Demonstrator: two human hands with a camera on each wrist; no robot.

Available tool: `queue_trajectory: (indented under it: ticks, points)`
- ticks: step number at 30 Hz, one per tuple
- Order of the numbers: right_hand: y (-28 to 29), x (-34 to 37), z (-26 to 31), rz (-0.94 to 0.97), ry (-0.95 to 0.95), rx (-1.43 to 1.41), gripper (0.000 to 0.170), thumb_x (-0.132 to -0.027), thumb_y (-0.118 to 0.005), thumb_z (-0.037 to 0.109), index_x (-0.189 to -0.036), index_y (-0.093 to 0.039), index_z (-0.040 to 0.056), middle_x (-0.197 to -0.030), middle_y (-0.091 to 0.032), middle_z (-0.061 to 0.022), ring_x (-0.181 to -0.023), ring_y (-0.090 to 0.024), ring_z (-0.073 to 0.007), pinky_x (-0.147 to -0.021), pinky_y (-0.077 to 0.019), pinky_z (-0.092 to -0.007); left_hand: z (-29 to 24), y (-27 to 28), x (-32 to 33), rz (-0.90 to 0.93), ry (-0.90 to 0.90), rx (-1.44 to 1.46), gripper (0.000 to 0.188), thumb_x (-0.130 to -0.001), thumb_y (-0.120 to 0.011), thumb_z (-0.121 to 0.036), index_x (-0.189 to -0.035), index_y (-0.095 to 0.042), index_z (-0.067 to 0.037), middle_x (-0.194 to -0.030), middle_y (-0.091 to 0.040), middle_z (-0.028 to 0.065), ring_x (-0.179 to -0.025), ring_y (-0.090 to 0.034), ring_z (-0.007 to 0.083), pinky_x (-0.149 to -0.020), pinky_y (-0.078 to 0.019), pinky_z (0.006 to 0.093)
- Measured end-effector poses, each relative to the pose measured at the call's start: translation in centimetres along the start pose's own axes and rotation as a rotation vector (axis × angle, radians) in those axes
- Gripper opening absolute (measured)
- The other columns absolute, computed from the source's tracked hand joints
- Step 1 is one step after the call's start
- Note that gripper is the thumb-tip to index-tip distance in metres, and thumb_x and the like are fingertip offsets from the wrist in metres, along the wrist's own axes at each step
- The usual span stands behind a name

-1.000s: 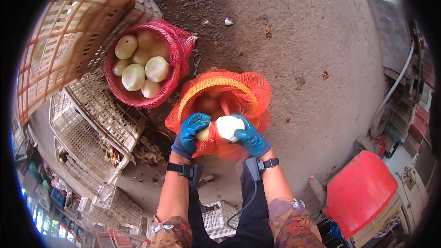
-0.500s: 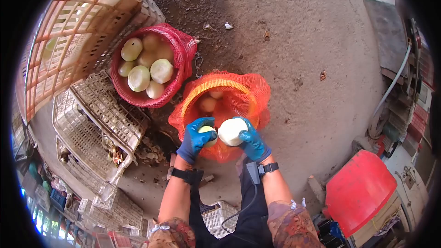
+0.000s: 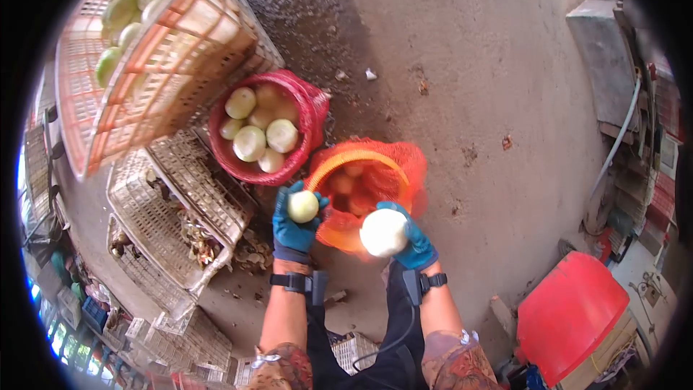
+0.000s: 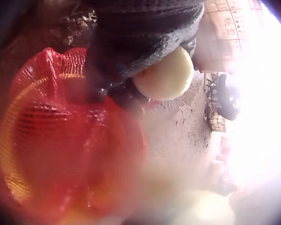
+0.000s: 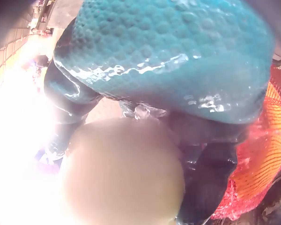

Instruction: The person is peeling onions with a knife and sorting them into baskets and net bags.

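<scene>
In the head view my gloved left hand (image 3: 290,225) holds a small yellow-green round vegetable (image 3: 302,206) with its fingers curled round it. My gloved right hand (image 3: 416,240) grips a larger white peeled one (image 3: 383,232). Both hands are at the near rim of a basket lined with orange-red netting (image 3: 339,237), which has several round pieces inside. The left wrist view shows the pale vegetable (image 4: 165,75) in the dark-looking glove (image 4: 145,37). In the right wrist view the blurred white one (image 5: 124,171) lies under the blue textured glove (image 5: 173,56).
A red-netted basket (image 3: 312,112) of pale round vegetables stands at the upper left of the orange one. Beyond it a large tilted crate (image 3: 180,76) holds green ones (image 3: 121,11). Stacked crates (image 3: 173,217) stand at the left, a red plastic piece (image 3: 570,318) at the lower right.
My hands have moved apart, each with its vegetable. The left hand has turned so its vegetable faces up. The head view has shifted, bringing the green vegetables in the tilted crate into sight.
</scene>
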State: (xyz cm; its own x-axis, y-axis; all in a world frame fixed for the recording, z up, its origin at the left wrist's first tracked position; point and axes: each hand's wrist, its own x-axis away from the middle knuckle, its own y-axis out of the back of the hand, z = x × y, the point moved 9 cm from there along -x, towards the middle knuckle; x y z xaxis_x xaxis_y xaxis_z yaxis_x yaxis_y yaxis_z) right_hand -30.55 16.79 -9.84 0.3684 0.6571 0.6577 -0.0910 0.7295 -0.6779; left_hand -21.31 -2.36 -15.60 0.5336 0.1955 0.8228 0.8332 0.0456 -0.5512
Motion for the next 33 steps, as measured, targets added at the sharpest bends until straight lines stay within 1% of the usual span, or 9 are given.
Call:
queue_trajectory:
  ticks: [5, 7, 10, 13, 17, 22, 28, 32, 33]
  points:
    - [-7.6, -0.2, 2.4, 0.111, 0.097, -0.120, 0.072, -0.083, -0.066, 0.045, -0.140, -0.040, 0.0094, -0.128, -0.053, -0.0107, -0.116, -0.055, -0.0273, -0.099, -0.0462, -0.0426, -0.5, 2.9, 1.3, -0.127, -0.077, -0.163, 0.027, -0.085, -0.066, -0.025, -0.105, -0.063, -0.008, -0.095, -0.067, 0.0134, -0.083, -0.068, 0.0345, -0.073, -0.0576, 0.0479]
    - [-13.5, 0.5, 4.3, 0.094, 0.082, -0.214, 0.067, -0.086, -0.064, 0.044, -0.140, -0.040, 0.0106, -0.128, -0.053, -0.0090, -0.116, -0.055, -0.0254, -0.097, -0.0470, -0.0407, -3.0, 2.2, 2.9, -0.199, -0.321, -0.744, 0.023, -0.079, -0.074, -0.016, -0.093, -0.062, -0.002, -0.087, -0.064, 0.0046, -0.076, -0.060, 0.0132, -0.069, -0.0526, 0.0290]
    - [-22.9, -1.1, 8.0, 0.081, 0.189, -0.129, 0.062, -0.090, -0.060, 0.042, -0.140, -0.040, 0.0114, -0.129, -0.052, -0.0075, -0.117, -0.053, -0.0226, -0.097, -0.0467, -0.0372, -5.7, -1.2, 7.5, -0.353, -0.579, -1.236, 0.025, -0.076, -0.076, -0.017, -0.091, -0.063, -0.001, -0.086, -0.064, 0.0036, -0.076, -0.059, 0.0120, -0.068, -0.0505, 0.0292]
    - [-30.9, -3.6, 10.7, 0.194, 0.452, 0.282, 0.050, -0.096, -0.055, 0.034, -0.138, -0.042, 0.0120, -0.131, -0.050, -0.0061, -0.116, -0.054, -0.0202, -0.095, -0.0469, -0.0349, -6.2, -2.1, 9.7, -0.207, -0.461, -0.732, 0.021, -0.079, -0.068, -0.013, -0.096, -0.063, -0.001, -0.090, -0.064, 0.0043, -0.079, -0.059, 0.0115, -0.073, -0.0500, 0.0280]
    - [-43.2, -9.1, 13.9, 0.391, 0.402, -0.015, 0.048, -0.097, -0.055, 0.029, -0.141, -0.040, 0.0163, -0.130, -0.053, -0.0026, -0.108, -0.059, -0.0177, -0.085, -0.0522, -0.0342, -7.2, -3.6, 11.4, 0.007, -0.527, -0.215, 0.018, -0.087, -0.054, -0.013, -0.096, -0.065, -0.002, -0.090, -0.064, 0.0038, -0.084, -0.061, 0.0133, -0.076, -0.0509, 0.0284]
    - [-31.1, -4.2, 13.4, 0.100, 0.599, 0.299, 0.035, -0.097, -0.057, 0.023, -0.126, -0.057, 0.0048, -0.117, -0.063, -0.0049, -0.096, -0.065, -0.0147, -0.078, -0.0532, -0.0261, -11.1, -7.9, 16.2, -0.064, -0.486, -0.284, 0.027, -0.088, -0.058, -0.021, -0.106, -0.061, -0.001, -0.092, -0.065, 0.0125, -0.082, -0.065, 0.0248, -0.070, -0.0561, 0.0362]
    - [11.1, 4.9, 5.2, -0.898, 0.237, 0.299, 0.034, -0.094, -0.052, 0.034, -0.127, -0.056, 0.0246, -0.106, -0.065, -0.0021, -0.082, -0.064, -0.0212, -0.072, -0.0508, -0.0359, -23.8, -16.1, 20.1, -0.002, -0.843, -0.356, 0.039, -0.092, -0.059, -0.032, -0.118, -0.056, -0.003, -0.102, -0.065, 0.0174, -0.088, -0.066, 0.0308, -0.073, -0.0591, 0.0401]
    - [16.1, 7.4, 1.9, -0.916, 0.029, 0.140, 0.029, -0.092, -0.055, 0.034, -0.120, -0.058, 0.0276, -0.102, -0.064, 0.0020, -0.077, -0.062, -0.0170, -0.066, -0.0473, -0.0331, -33.6, -17.5, 16.4, -0.027, -0.899, -0.277, 0.042, -0.092, -0.062, -0.030, -0.120, -0.054, 0.000, -0.109, -0.065, 0.0169, -0.095, -0.065, 0.0290, -0.079, -0.0586, 0.0414]
    - [15.1, 6.7, 1.7, -0.951, 0.002, 0.225, 0.029, -0.092, -0.056, 0.034, -0.119, -0.058, 0.0272, -0.102, -0.064, 0.0028, -0.077, -0.062, -0.0168, -0.066, -0.0472, -0.0332, -34.4, -19.7, 17.4, -0.127, -1.197, -0.911, 0.043, -0.091, -0.064, -0.029, -0.121, -0.054, 0.001, -0.108, -0.065, 0.0171, -0.096, -0.065, 0.0292, -0.080, -0.0579, 0.0422]
